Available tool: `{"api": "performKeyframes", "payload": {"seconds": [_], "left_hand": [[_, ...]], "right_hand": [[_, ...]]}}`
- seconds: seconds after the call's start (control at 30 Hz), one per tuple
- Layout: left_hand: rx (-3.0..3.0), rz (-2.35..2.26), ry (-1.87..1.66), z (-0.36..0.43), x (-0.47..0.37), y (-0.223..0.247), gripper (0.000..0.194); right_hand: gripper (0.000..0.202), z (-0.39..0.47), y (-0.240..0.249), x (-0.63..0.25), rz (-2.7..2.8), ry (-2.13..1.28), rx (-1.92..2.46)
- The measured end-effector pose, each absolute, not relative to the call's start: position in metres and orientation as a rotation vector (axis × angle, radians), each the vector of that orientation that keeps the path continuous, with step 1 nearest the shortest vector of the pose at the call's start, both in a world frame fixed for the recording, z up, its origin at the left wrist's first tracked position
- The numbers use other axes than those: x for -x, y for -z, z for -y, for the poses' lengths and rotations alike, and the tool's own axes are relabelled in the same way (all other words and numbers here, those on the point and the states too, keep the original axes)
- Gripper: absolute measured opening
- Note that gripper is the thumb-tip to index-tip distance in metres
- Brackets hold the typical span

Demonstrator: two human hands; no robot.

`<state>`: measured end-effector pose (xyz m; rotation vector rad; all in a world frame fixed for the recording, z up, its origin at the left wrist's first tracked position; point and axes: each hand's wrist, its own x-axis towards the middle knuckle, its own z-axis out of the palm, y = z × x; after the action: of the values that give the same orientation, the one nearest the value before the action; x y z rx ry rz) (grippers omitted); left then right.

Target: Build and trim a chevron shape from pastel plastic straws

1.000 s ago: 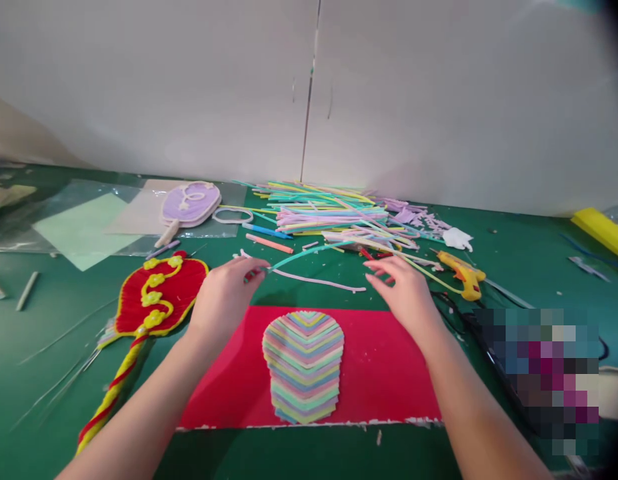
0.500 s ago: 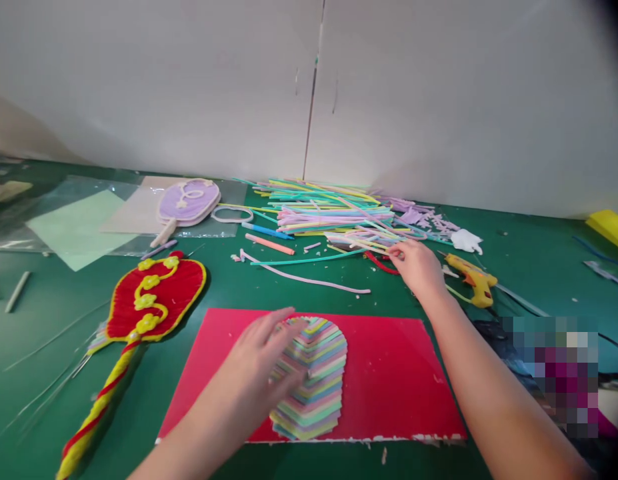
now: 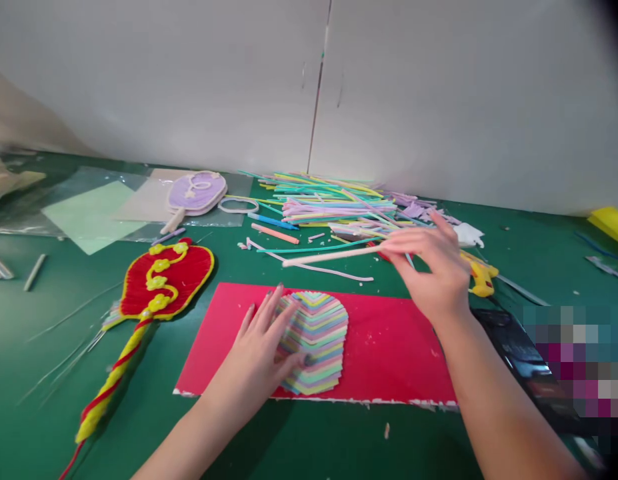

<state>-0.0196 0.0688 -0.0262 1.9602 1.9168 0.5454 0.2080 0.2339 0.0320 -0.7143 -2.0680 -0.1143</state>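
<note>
Currently, left hand splays over chevron strips while right hand pinches pale stem.

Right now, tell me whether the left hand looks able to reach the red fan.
Probably yes: the left hand, spread over the striped piece, seems to have only flat red board and tabletop between it and the red fan.

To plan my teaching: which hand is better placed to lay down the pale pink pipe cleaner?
Probably the right hand: it holds the pale pink pipe cleaner, while the left hand is spread over the left side of the chevron panel.
</note>
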Motion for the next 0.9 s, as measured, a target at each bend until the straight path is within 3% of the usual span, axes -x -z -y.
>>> {"api": "performKeyframes", "payload": {"seconds": [0.17, 0.37, 0.6, 0.9], "left_hand": [[-1.718, -2.122, -0.939, -0.071, 0.024, 0.004, 0.056], [-2.028, -2.000, -0.958, -0.076, 0.039, -0.015, 0.014], [-2.155, -1.886, -0.868, -0.080, 0.038, -0.018, 0.017], [-2.085, -2.067, -0.756, -0.092, 0.051, -0.017, 0.023]], "right_hand": [[0.013, -0.195, -0.032, -0.193, 2.295, 0.095, 0.622], [0.015, -0.174, -0.025, -0.182, 2.340, 0.022, 0.695], [0.012, -0.172, -0.019, -0.179, 2.335, -0.058, 0.730], [0.016, -0.174, -0.008, -0.194, 2.386, -0.270, 0.850]]}}
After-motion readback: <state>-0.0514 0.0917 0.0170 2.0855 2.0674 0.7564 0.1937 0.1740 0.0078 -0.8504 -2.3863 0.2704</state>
